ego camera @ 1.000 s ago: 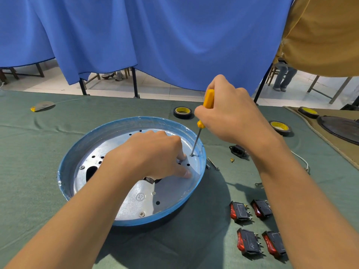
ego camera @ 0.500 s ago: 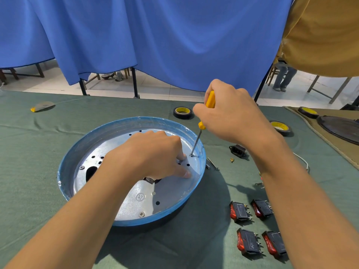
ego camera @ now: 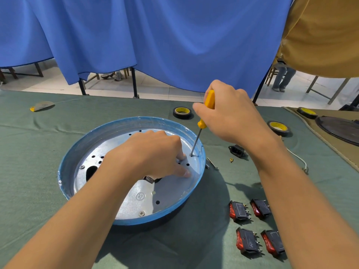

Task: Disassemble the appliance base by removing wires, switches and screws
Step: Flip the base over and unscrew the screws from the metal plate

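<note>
Bright, even daylight, soft shadows falling toward the viewer, wide-angle edge bending.

The right hand (ego camera: 231,117) has turned a little on the yellow screwdriver (ego camera: 201,123). A second ago the handle stood almost straight up. Now its top leans a bit more to the right. The top of the hand has come down a little, and the thumb (ego camera: 197,110) sits a bit higher beside the handle
</note>
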### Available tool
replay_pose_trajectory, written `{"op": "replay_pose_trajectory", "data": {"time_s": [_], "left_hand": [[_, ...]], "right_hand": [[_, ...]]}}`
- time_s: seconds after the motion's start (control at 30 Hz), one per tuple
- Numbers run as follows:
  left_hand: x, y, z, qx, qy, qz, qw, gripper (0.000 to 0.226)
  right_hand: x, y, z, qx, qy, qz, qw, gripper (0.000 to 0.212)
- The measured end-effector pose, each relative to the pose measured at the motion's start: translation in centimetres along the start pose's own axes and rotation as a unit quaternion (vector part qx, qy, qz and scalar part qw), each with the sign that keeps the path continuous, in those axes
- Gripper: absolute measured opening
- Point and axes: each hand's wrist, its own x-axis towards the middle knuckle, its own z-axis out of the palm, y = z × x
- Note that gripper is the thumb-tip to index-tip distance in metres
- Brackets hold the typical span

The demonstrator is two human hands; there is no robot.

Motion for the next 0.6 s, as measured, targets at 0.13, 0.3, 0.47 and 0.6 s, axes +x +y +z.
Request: {"op": "replay_pose_trajectory", "data": {"time_s": [0.13, 0.3, 0.47, 0.6], "left_hand": [[0.0, -0.1, 0.0, 0.002, 0.001, -0.002, 1.000, 0.054], [0.0, 0.0, 0.1, 0.005, 0.006, 0.003, 1.000, 0.054], [0.0, -0.1, 0.2, -0.001, 0.014, 0.005, 1.000, 0.054], [0.0, -0.3, 0.3, -0.010, 0.019, 0.004, 1.000, 0.052]], "right_hand": [[0.5, -0.3, -0.9, 0.024, -0.045, 0.011, 0.999, 0.022], [2.8, -0.8, -3.2, -0.032, -0.173, 0.011, 0.984, 0.039], [4.0, -1.4, -4.7, -0.103, -0.290, -0.045, 0.951, 0.017], [4.3, -2.7, -6.1, -0.196, -0.368, -0.112, 0.902, 0.014]]}}
